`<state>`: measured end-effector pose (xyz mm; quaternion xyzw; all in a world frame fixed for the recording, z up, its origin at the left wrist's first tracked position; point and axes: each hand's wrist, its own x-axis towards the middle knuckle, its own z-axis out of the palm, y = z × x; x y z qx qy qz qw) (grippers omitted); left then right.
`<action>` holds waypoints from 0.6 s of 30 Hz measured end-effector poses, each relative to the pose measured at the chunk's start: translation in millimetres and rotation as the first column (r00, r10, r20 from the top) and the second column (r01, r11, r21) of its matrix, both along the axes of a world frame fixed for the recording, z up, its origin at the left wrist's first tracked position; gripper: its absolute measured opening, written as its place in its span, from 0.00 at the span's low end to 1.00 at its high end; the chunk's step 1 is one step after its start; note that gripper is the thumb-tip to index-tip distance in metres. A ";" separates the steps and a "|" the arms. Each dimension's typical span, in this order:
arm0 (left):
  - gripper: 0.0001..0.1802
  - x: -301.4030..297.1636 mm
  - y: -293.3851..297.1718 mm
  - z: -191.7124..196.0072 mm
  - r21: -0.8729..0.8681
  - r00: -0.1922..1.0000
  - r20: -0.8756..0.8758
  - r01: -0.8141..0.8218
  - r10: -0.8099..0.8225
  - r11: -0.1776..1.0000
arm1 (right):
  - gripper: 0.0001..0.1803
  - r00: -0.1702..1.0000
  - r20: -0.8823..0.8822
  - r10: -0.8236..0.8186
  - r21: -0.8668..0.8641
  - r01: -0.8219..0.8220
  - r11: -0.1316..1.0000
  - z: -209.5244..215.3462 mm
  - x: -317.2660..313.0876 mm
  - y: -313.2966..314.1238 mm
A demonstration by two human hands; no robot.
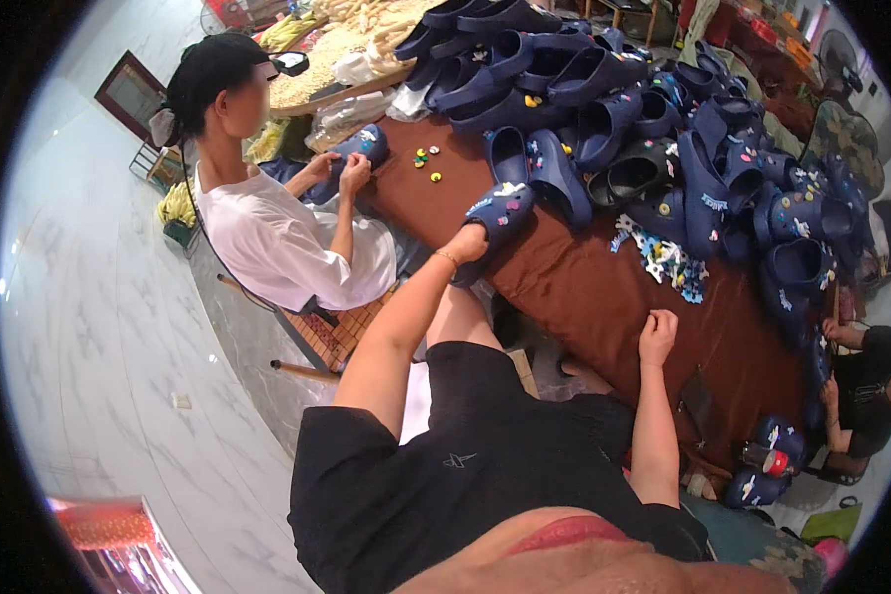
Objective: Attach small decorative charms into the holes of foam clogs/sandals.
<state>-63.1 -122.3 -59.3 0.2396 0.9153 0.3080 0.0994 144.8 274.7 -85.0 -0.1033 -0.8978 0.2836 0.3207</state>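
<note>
The person sits at a long table with a dark brown cloth on it. The left hand reaches out to a dark blue clog shoe that lies near the table's edge. The hand is closed on the heel end of the shoe and holds it. The shoe has small white and coloured charms stuck on its top. The right hand rests on the brown cloth closer to the person, well apart from the shoe. Its fingers are curled in, and it is too small to tell if it holds anything. Just past the right hand is a little heap of blue and white charms. Behind that is a big pile of dark blue clogs that covers much of the far side of the table. Two more blue clogs stand just beside the one in the left hand. A few small yellow and green charms lie on the cloth farther off. On the left sits another person in a white shirt, with both hands on another blue clog. At the right edge a third person in a black top sits by the table. The floor is pale with grey lines like marble.
</note>
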 end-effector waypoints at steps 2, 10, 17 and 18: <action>0.29 -5.9 -62.0 -31.7 -0.096 0.997 -0.020 -0.071 0.069 0.993 | 0.04 0.993 -0.021 0.113 -0.004 -0.114 0.994 5.2 -19.4 -27.5; 0.16 41.5 3.4 60.6 -0.120 0.964 0.247 0.132 -0.100 0.984 | 0.05 0.999 0.053 0.000 0.011 -0.001 1.000 -4.9 2.0 0.9; 0.18 17.1 3.1 43.8 -0.185 0.984 -0.085 0.138 -0.156 0.973 | 0.06 0.999 0.037 0.020 0.016 -0.021 1.000 -4.6 -5.6 -6.2; 0.17 10.1 0.9 39.9 -0.154 0.978 -0.180 0.073 -0.101 0.985 | 0.06 0.999 0.035 0.026 0.016 -0.026 1.000 -3.8 -7.4 -8.7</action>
